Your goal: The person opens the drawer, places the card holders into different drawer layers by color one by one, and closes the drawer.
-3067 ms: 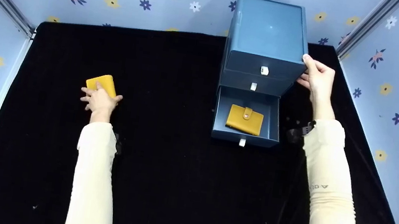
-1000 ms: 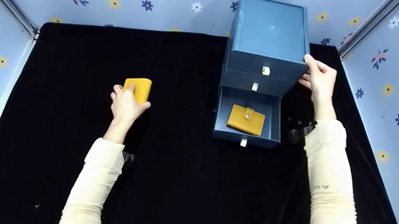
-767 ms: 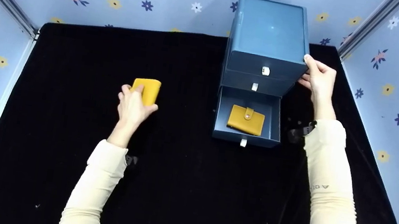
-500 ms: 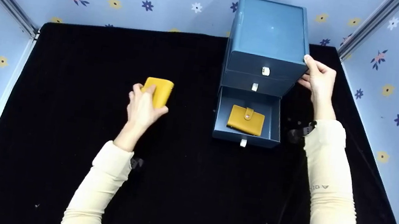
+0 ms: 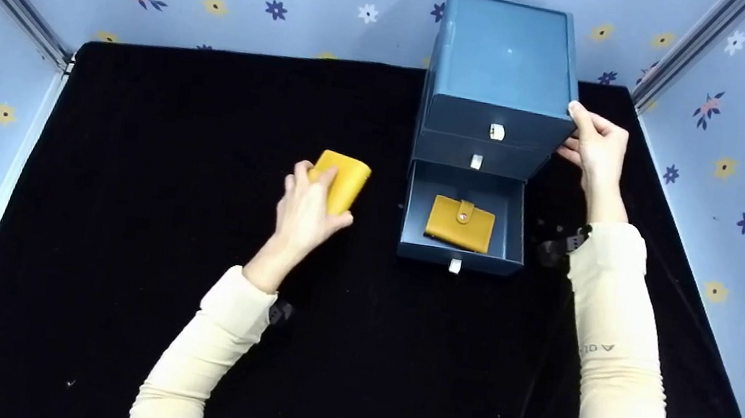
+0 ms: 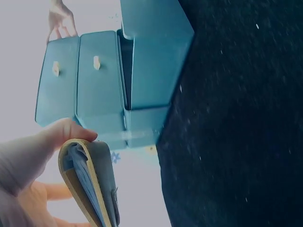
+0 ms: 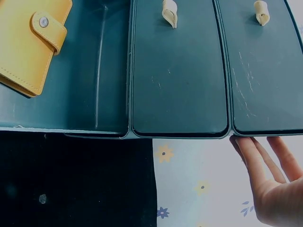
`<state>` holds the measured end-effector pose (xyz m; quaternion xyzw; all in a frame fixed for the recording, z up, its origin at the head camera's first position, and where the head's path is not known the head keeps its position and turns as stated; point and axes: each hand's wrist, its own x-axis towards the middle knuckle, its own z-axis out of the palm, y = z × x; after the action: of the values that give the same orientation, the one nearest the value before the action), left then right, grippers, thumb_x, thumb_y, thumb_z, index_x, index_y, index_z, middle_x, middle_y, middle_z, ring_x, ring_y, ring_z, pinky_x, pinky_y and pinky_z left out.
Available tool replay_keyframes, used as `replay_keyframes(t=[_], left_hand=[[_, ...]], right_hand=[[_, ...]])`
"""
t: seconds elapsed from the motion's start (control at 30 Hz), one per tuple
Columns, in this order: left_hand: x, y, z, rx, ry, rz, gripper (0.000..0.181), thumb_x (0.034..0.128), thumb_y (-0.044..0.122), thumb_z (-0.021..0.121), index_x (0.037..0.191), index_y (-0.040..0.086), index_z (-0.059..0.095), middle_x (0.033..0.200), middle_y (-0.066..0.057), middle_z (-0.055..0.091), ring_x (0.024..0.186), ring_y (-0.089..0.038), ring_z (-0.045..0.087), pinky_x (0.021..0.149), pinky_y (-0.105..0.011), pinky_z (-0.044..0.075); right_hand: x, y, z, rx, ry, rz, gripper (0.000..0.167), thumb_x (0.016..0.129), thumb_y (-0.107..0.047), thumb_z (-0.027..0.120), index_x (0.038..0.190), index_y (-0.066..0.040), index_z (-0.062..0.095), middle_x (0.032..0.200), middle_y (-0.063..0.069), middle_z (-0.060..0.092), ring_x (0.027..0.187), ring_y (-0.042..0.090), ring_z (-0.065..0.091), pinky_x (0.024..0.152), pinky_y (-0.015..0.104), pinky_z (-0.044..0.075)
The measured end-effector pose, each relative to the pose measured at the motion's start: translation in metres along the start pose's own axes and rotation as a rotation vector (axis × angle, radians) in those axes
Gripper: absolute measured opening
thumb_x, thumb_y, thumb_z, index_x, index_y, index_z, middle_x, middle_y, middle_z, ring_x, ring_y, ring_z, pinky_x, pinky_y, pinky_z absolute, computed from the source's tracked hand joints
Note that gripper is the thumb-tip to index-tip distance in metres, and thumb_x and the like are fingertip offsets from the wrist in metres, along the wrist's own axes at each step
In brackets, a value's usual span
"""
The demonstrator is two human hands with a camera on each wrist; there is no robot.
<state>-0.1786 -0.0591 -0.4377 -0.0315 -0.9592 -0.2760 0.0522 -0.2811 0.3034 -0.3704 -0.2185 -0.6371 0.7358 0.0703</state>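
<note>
My left hand [image 5: 305, 213] grips a yellow snap wallet [image 5: 350, 182] above the dark cloth, left of a blue drawer cabinet [image 5: 510, 57]. In the left wrist view the wallet's open edge [image 6: 84, 182] shows its inner leaves, with the thumb against it. The cabinet's bottom drawer [image 5: 426, 254] is pulled out. A second yellow wallet [image 5: 447, 225] lies in that drawer, its snap strap facing up. My right hand [image 5: 599, 152] touches the cabinet's upper right side near the front corner; in the right wrist view its fingers [image 7: 253, 163] reach the side fairly straight.
Black cloth [image 5: 131, 321] covers the table. Flowered blue panels [image 5: 342, 8] close off the back and both sides. Two upper drawers [image 5: 462, 116] of the cabinet are closed, each with a small white pull tab.
My left hand has carried the wallet rightward from the left side of the cloth toward the cabinet. The right hand, the cabinet and the wallet in the drawer have stayed in place.
</note>
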Motion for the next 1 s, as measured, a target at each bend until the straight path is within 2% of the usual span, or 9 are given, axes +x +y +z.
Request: replay_keyframes(t=[0.3,0.63,1.0], left_hand=[[-0.003,0.026,0.013,-0.017,-0.036,0.05,0.07,0.0627,0.029,0.069,0.127,0.01,0.049,0.123,-0.019,0.035,0.101,-0.032,0.04,0.063,-0.04,0.048],[0.002,0.054,0.027,-0.012,-0.068,0.104,0.069,0.0632,0.033,0.069,0.127,0.013,0.05,0.124,-0.016,0.036,0.101,-0.031,0.041,0.065,-0.038,0.047],[0.012,0.075,0.04,-0.02,-0.146,0.137,0.07,0.064,0.033,0.068,0.129,0.016,0.048,0.127,-0.015,0.033,0.104,-0.029,0.039,0.068,-0.037,0.046]], right_hand=[[0.0,-0.001,0.001,0.006,-0.002,-0.001,0.029,0.069,-0.024,0.076,0.089,-0.005,0.068,0.067,0.006,0.061,0.055,0.018,0.063,0.051,0.028,0.051],[-0.001,-0.001,0.001,0.005,0.005,0.006,0.026,0.07,-0.024,0.075,0.087,-0.006,0.067,0.064,0.006,0.061,0.055,0.017,0.063,0.052,0.028,0.051],[-0.001,-0.001,0.001,0.005,0.0,0.007,0.028,0.07,-0.024,0.075,0.089,-0.005,0.067,0.065,0.006,0.062,0.056,0.018,0.063,0.052,0.028,0.051]])
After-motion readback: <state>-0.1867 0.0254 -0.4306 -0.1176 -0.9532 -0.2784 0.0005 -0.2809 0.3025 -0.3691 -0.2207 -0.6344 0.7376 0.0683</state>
